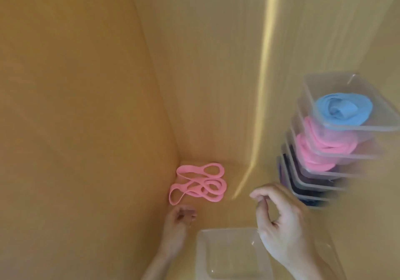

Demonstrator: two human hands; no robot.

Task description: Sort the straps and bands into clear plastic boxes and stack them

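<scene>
Loose pink band (198,185) lying at center, left hand (180,217) at 6 o'clock of it, fingers loosely curled, empty, right hand (279,212) at 4 o'clock, relaxed, holding nothing, empty clear box (229,251) between wrists, stack of filled boxes (324,149) at 3 o'clock

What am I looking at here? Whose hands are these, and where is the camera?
There is no machine: a person wears a camera on the head, looking down at their own hands. The left hand and right hand hover with loosely curled fingers, and neither holds anything. On the wooden surface a loose pink band lies in the corner. An empty clear box sits near the person. At right stands a stack of boxes, already filled; the top one holds a blue band.
</scene>
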